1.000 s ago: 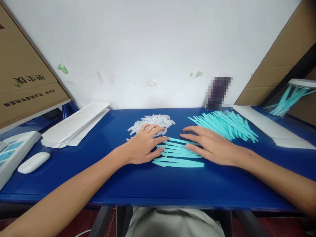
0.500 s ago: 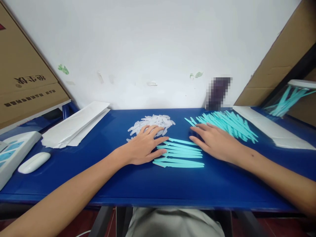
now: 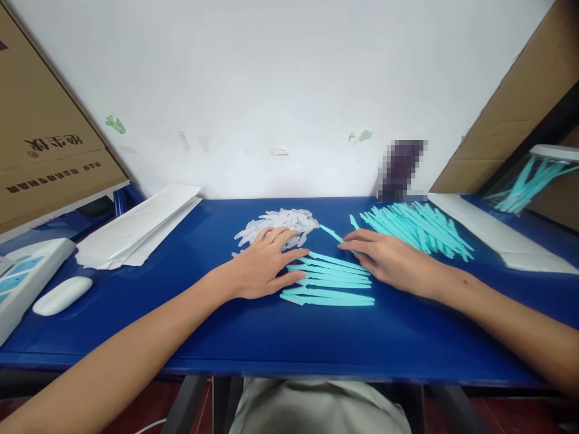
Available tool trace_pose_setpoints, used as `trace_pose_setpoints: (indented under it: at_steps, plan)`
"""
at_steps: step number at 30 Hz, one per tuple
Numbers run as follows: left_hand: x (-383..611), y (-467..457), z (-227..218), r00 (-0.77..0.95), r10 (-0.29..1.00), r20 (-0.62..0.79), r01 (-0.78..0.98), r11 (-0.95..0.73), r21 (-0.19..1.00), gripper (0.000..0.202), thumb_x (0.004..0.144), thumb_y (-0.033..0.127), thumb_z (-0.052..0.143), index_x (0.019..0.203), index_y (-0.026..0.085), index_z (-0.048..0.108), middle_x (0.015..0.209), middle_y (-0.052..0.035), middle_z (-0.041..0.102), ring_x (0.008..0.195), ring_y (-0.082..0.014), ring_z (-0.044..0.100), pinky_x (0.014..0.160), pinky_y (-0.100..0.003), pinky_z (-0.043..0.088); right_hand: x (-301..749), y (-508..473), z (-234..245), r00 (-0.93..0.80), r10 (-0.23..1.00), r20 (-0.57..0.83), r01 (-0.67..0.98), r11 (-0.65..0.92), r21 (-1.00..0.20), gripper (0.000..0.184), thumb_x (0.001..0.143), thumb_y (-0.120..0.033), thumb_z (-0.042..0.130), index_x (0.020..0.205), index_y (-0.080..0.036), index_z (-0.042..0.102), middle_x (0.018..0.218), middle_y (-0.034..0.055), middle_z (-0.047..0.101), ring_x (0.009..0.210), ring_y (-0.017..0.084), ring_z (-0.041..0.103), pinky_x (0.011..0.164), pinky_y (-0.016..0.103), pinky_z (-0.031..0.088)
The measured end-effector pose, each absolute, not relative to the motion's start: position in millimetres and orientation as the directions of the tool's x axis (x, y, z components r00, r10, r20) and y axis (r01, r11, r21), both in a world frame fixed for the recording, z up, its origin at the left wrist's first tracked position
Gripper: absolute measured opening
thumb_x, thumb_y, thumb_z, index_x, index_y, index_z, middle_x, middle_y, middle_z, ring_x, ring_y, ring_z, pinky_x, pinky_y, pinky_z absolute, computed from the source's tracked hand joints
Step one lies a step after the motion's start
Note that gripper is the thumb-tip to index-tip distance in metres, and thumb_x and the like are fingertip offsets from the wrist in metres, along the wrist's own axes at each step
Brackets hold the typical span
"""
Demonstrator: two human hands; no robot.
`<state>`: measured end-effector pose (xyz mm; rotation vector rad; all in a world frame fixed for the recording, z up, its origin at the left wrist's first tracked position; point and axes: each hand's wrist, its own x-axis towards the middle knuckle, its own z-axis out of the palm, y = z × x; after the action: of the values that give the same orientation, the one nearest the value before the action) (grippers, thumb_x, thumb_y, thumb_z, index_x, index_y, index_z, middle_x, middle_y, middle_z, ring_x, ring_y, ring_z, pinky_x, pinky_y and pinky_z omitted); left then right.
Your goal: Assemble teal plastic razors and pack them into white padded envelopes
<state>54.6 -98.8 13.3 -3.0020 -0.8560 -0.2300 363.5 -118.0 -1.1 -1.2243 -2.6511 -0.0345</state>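
My left hand lies open with fingers spread, its fingertips over the pile of small translucent white blade caps. Its thumb and index finger rest on the left ends of a row of teal eyebrow razors, laid side by side on the blue table. Between its fingers my right hand pinches one teal eyebrow razor, which points up and left toward the caps; its other end is hidden by the fingers. Just beyond that hand, a heap of teal eyebrow razors spreads to the right, with one loose razor by its left side.
White paper sleeves and a white oval case lie at left, beside a white device. A white strip and a clear jar of teal razors are at right. Cardboard stands at both sides.
My right hand's fingers have closed on an eyebrow razor from the left side of the heap and shifted it left, toward the caps. My left hand has barely moved.
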Motion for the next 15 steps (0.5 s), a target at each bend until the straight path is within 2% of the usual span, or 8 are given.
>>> trace_pose_setpoints:
  at_steps: [3, 11, 15]
  plan:
    - [54, -98, 14, 0.844, 0.504, 0.185, 0.506, -0.861, 0.038, 0.053, 0.102, 0.053, 0.038, 0.145, 0.026, 0.05, 0.154, -0.0158, 0.039, 0.141, -0.0381, 0.034, 0.113, -0.061, 0.028, 362, -119, 0, -0.626, 0.75, 0.213, 0.732, 0.66, -0.171, 0.043, 0.094, -0.016, 0.041, 0.13, -0.019, 0.064, 0.129, 0.013, 0.062, 0.092, 0.022, 0.068, 0.076, 0.035, 0.056]
    - [54, -98, 19, 0.87, 0.43, 0.244, 0.448, -0.894, -0.023, 0.045, 0.102, 0.043, 0.04, 0.139, 0.021, 0.055, 0.147, -0.0173, 0.044, 0.136, -0.0343, 0.038, 0.111, -0.055, 0.032, 353, -124, 6, -0.619, 0.76, 0.197, 0.69, 0.646, -0.326, 0.042, 0.092, -0.017, 0.047, 0.129, -0.022, 0.065, 0.117, 0.0098, 0.066, 0.087, 0.021, 0.066, 0.072, 0.034, 0.053]
    - [55, -101, 17, 0.881, 0.415, 0.228, 0.426, -0.905, -0.001, 0.05, 0.102, 0.047, 0.04, 0.146, 0.023, 0.047, 0.152, -0.0176, 0.039, 0.14, -0.0344, 0.034, 0.112, -0.056, 0.031, 350, -128, 9, -0.619, 0.75, 0.233, 0.659, 0.657, -0.365, 0.038, 0.097, -0.025, 0.045, 0.13, -0.024, 0.064, 0.117, 0.0097, 0.066, 0.092, 0.022, 0.065, 0.075, 0.035, 0.05]
